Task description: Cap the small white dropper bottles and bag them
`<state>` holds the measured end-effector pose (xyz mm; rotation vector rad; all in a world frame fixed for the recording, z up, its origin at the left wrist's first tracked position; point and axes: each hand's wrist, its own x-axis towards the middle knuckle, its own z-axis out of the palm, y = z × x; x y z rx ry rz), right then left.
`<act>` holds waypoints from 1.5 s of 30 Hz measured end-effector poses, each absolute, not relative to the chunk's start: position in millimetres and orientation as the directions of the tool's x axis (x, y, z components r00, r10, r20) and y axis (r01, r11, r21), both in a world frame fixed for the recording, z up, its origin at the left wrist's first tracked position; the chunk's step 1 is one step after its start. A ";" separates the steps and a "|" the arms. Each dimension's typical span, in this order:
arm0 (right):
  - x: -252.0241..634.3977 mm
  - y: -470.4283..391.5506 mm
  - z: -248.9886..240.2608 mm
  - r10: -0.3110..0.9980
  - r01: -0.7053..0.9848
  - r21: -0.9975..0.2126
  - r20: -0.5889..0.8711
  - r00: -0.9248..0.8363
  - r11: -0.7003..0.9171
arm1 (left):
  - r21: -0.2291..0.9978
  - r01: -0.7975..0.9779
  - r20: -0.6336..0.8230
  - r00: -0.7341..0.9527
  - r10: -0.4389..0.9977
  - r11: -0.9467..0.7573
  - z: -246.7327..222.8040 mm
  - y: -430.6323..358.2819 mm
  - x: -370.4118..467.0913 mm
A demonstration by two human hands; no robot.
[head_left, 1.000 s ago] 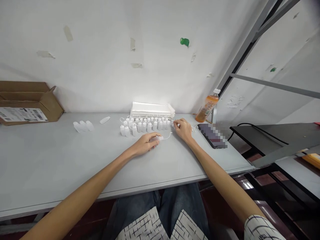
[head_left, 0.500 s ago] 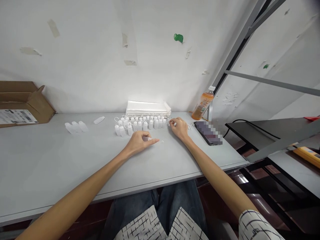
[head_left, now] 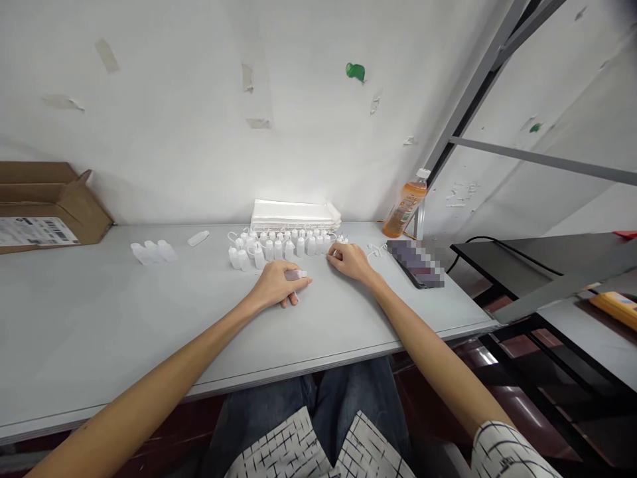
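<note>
The left hand [head_left: 273,287] is closed around a small white bottle [head_left: 296,274], thumb along one side and fingers beneath, its top end pointing toward the right hand [head_left: 353,262]. That grip probably steadies the bottle while leaving its top exposed. The right hand's fingers are bent and drawn narrowly together beside the right end of the standing bottles [head_left: 269,250]; whether they pinch anything, I cannot tell.

The standing bottles form close, uneven rows on the worktop [head_left: 149,318], in front of a white stack [head_left: 293,214]; being upright and packed together likely keeps them orderly and within reach. Looped straps show on a few. Some small strapped pieces [head_left: 377,250] lie between the right hand and the phone [head_left: 417,262], perhaps there to suit that hand. Off to the left, three bottles lie side by side, with a single bottle [head_left: 198,238] on its side nearby.

Farther out are the drink [head_left: 405,209] and an open carton [head_left: 50,212], cut off by the left edge. The left hand covers most of its bottle's body; the back rows overlap too much to count, the carton's inside is hard to see, and the phone's screen is blurred.
</note>
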<state>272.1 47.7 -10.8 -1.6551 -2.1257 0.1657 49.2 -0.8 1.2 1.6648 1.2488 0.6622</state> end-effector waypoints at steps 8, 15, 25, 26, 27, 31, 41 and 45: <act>270.9 40.3 -7.4 0.933 0.865 -0.363 0.231 -0.276 0.346 | 0.903 0.411 -0.040 0.376 0.926 -0.128 -1.8 1.2 48.6; 272.8 38.3 -2.9 0.951 0.795 -0.522 0.159 -0.264 0.308 | 0.767 0.487 0.203 0.434 0.878 -0.418 -10.2 6.1 46.0; 270.8 28.9 2.5 0.924 0.735 -0.562 0.202 -0.324 0.380 | 0.593 0.646 0.172 0.482 0.859 -0.481 -1.8 -1.1 45.6; 269.0 25.9 4.9 0.919 0.656 -0.655 0.168 -0.357 0.375 | 0.557 0.671 0.180 0.478 0.860 -0.490 -1.7 -1.2 45.5; 266.7 22.9 7.4 0.911 0.555 -0.756 0.128 -0.393 0.346 | 0.528 0.688 0.188 0.476 0.859 -0.497 -1.8 -1.1 45.4; 256.4 14.5 13.0 0.861 0.205 -0.962 0.056 -0.506 0.183 | 0.495 0.710 0.176 0.481 0.859 -0.500 -4.2 -0.9 45.3; 252.9 15.8 2.1 0.822 0.113 -0.976 0.090 -0.563 0.184 | 0.420 0.745 0.149 0.507 0.849 -0.519 -7.3 -1.9 46.3; 252.0 14.9 -0.1 0.831 0.130 -0.974 0.083 -0.550 0.184 | 0.402 0.761 0.140 0.499 0.855 -0.510 -6.0 -2.0 46.6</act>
